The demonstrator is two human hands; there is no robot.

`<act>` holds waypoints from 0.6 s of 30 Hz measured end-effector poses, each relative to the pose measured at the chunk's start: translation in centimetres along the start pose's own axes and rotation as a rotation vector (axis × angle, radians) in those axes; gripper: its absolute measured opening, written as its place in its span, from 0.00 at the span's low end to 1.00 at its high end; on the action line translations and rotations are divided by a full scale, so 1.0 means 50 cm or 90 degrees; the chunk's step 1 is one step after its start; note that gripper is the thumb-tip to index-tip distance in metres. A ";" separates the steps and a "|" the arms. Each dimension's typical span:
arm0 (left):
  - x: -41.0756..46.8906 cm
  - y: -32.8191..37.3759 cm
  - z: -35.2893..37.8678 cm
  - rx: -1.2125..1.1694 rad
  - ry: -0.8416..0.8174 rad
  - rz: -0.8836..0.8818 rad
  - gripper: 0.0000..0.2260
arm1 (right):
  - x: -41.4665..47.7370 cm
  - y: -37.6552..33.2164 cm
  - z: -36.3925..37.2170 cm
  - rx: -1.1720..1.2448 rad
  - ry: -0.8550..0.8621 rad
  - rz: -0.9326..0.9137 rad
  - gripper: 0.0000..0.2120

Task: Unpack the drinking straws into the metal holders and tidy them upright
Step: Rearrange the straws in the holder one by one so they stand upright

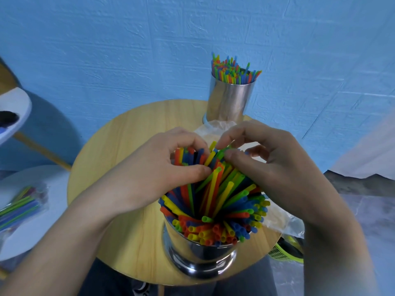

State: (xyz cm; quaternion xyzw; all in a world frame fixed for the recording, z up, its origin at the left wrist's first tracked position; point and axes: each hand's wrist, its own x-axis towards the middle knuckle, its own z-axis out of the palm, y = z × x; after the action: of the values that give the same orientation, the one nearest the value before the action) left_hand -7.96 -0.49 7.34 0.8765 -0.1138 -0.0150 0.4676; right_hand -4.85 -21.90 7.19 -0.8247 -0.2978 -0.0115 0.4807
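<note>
L hand (pixel 158 167) & R hand (pixel 271 167) pinch straws (pixel 215 201), front holder (pixel 198 251) full

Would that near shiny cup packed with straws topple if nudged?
Probably not easily: the near metal holder sits on a flared base. Its straws fan loosely, so some might spill. Polished metal may slide on the smooth table.
</note>
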 end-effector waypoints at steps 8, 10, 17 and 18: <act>0.002 0.007 0.006 0.037 0.022 0.053 0.09 | 0.002 -0.001 0.003 0.002 0.002 0.018 0.05; 0.000 0.008 0.007 0.054 0.036 0.068 0.09 | 0.001 -0.002 0.005 -0.008 0.014 0.018 0.03; -0.002 0.011 0.011 0.139 0.081 0.110 0.11 | -0.001 0.001 0.007 -0.012 0.020 0.016 0.02; -0.002 0.012 0.011 0.135 0.080 0.116 0.10 | -0.001 0.002 0.007 -0.011 0.017 0.018 0.02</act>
State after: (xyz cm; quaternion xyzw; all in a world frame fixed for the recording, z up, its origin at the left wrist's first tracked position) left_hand -8.23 -1.26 7.51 0.9062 -0.1640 0.0946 0.3781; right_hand -4.93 -21.68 6.92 -0.8328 -0.2797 -0.0186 0.4774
